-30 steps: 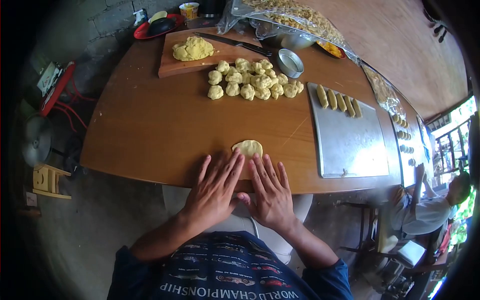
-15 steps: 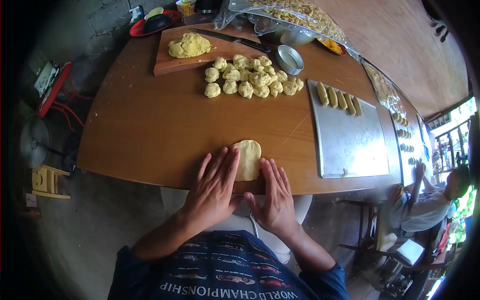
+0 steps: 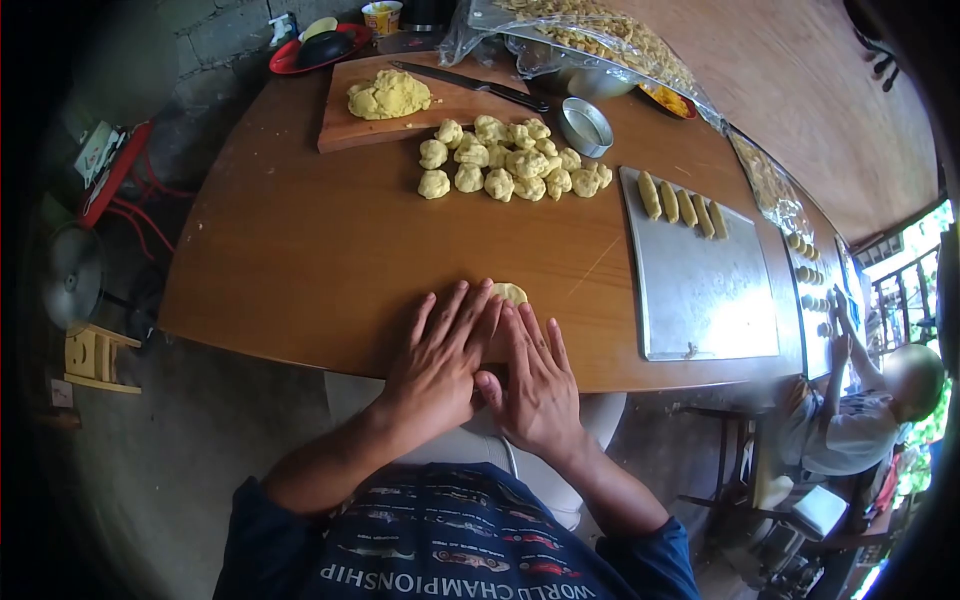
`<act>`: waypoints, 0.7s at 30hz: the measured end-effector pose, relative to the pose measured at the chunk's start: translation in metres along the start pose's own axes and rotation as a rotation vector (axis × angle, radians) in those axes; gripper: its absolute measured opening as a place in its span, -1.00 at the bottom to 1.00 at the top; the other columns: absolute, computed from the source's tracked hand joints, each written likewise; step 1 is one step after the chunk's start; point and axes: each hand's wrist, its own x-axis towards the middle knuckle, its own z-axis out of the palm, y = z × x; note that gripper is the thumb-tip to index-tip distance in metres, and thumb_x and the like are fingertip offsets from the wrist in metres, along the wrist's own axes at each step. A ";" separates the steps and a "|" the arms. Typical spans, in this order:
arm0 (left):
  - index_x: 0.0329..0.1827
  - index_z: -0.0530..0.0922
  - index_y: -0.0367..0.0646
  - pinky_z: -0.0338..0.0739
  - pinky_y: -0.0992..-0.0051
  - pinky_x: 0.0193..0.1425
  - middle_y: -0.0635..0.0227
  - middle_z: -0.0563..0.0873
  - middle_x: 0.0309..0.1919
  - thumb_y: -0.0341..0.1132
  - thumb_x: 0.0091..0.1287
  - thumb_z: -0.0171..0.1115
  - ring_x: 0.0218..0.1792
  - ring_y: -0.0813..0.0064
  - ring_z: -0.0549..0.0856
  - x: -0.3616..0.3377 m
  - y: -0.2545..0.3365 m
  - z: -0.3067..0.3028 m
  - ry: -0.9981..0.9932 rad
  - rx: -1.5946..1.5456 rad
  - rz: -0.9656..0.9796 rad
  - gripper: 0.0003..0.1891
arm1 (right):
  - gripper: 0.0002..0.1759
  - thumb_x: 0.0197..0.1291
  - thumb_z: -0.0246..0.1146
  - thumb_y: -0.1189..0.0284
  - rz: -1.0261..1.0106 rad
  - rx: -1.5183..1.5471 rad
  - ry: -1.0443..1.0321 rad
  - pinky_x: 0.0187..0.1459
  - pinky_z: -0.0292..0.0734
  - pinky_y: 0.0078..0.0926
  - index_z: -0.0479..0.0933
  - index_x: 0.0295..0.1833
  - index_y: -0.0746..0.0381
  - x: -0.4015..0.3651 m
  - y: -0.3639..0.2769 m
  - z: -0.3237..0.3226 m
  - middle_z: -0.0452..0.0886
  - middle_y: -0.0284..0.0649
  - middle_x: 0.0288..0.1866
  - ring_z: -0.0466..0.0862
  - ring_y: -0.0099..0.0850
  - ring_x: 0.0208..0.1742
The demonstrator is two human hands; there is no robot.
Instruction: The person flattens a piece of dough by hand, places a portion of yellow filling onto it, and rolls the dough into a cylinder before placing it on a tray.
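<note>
A flat piece of dough [image 3: 511, 293] lies near the front edge of the wooden table, mostly hidden under my fingers. My left hand [image 3: 440, 350] rests over its left side, fingers stretched out. Over the right side lies my right hand [image 3: 538, 378], also with extended fingers, its thumb close to my left hand. Beyond them, several lumps of dough [image 3: 498, 184] sit in rows. A metal tray [image 3: 700, 290] to the right holds several dough rolls [image 3: 688, 207].
At the back, a cutting board [image 3: 345, 125] bears a dough mound [image 3: 390, 95] and a knife [image 3: 480, 85]. Beside it stands a round tin [image 3: 587, 128]. A plastic-covered tray [image 3: 620, 40] is behind. Another person [image 3: 850, 425] sits at the far right.
Both hands have moved inward over the flat dough and now cover most of it. The view has shifted slightly.
</note>
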 end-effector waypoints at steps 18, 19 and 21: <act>0.90 0.20 -0.45 -0.01 -0.18 0.97 -0.30 0.19 0.89 -0.15 0.46 0.18 0.90 -0.25 0.19 0.003 0.003 0.022 0.102 0.042 -0.019 -0.04 | 0.02 0.79 0.04 -0.17 -0.059 -0.073 -0.059 0.94 -0.09 0.15 0.12 0.88 0.51 0.013 0.003 -0.009 0.43 0.23 0.82 0.36 -0.01 0.90; 0.90 0.20 -0.45 -0.01 -0.18 0.97 -0.31 0.19 0.89 -0.14 0.46 0.19 0.90 -0.25 0.20 0.003 0.003 0.020 0.098 0.052 -0.009 -0.04 | 0.02 0.80 0.02 -0.19 -0.037 -0.096 -0.078 0.95 -0.08 0.12 0.16 0.87 0.51 0.014 0.003 -0.010 0.43 0.21 0.83 0.37 -0.05 0.90; 0.90 0.20 -0.44 0.00 -0.19 0.97 -0.31 0.20 0.89 -0.12 0.46 0.20 0.90 -0.24 0.20 0.004 0.006 0.017 0.118 0.032 -0.019 -0.03 | 0.01 0.81 0.01 -0.18 -0.042 -0.039 -0.083 0.94 -0.07 0.13 0.19 0.85 0.53 0.018 0.005 -0.017 0.45 0.25 0.81 0.38 -0.03 0.89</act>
